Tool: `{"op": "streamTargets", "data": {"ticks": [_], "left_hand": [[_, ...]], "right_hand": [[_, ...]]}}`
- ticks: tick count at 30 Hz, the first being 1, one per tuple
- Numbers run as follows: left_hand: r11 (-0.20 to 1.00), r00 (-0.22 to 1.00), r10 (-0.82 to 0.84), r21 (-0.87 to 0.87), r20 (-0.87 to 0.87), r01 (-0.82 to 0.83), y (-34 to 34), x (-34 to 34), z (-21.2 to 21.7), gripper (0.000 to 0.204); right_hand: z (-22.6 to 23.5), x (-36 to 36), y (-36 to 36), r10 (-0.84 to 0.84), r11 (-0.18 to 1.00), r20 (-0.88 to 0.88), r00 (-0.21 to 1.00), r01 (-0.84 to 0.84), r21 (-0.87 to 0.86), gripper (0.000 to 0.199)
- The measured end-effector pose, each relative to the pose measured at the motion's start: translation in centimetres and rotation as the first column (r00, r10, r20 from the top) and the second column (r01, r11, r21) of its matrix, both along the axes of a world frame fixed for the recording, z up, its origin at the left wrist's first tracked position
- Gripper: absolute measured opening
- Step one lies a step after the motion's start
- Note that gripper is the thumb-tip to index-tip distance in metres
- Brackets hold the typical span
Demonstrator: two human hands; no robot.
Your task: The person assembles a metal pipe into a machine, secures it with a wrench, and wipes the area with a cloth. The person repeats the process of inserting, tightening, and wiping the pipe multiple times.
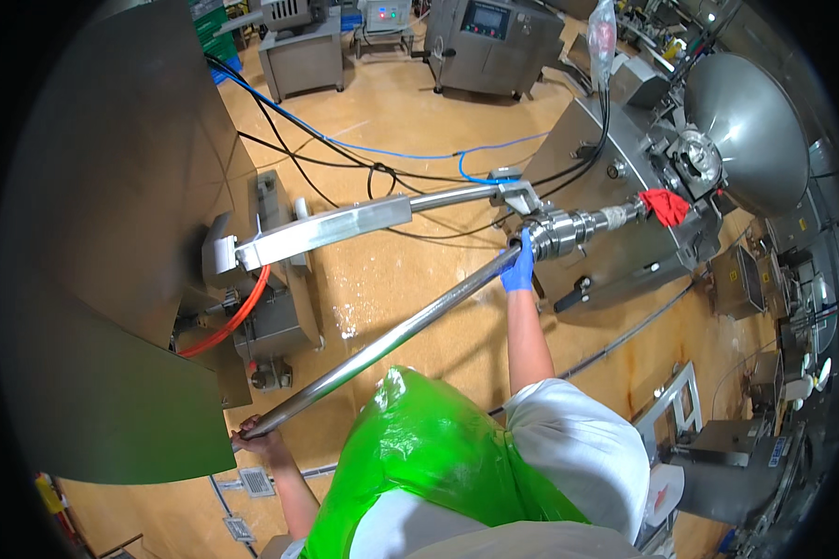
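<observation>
A long steel pipe [391,341] slants across in front of me from lower left to upper right. My left hand [254,436], bare, is closed round its lower end beside a large steel housing [112,279]. In a blue glove, my right hand [518,266] grips the upper end, right by a steel coupling [556,235] on the machine at the right. Whether the pipe end sits inside the coupling, I cannot tell. Behind the pipe runs a steel arm [326,230] with a thinner rod, reaching a bracket [520,194] above the coupling.
A red cloth [665,207] wraps the outlet near a conical steel hopper [750,130]. Black cables and a blue hose [382,152] hang across the far side. An orange hose [242,319] curves at the left. More machines [489,45] stand at the back on a wet tan floor [373,289].
</observation>
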State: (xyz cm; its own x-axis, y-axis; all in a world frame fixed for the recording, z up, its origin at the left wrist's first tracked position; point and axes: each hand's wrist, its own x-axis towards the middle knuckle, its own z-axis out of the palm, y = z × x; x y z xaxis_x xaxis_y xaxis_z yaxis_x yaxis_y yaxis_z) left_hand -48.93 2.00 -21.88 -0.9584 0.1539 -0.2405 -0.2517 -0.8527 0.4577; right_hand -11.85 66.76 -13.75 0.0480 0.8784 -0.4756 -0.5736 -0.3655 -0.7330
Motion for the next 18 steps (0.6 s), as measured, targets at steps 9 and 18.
{"op": "streamTargets", "data": {"ticks": [9,18], "left_hand": [[0.957,0.992,0.118,-0.262,-0.035,-0.123,-0.3,5.9,1.5,0.047],[0.888,0.89,0.349,-0.408,0.294,-0.214,-3.1,15.8,7.6,0.099]], "right_hand": [[10.0,-4.2,-10.9,-0.399,0.633,0.498,0.77,-0.161,0.757,0.04],[10.5,-20.7,-23.5,0.684,-0.42,0.724,0.089,-0.764,0.49,0.038]]}}
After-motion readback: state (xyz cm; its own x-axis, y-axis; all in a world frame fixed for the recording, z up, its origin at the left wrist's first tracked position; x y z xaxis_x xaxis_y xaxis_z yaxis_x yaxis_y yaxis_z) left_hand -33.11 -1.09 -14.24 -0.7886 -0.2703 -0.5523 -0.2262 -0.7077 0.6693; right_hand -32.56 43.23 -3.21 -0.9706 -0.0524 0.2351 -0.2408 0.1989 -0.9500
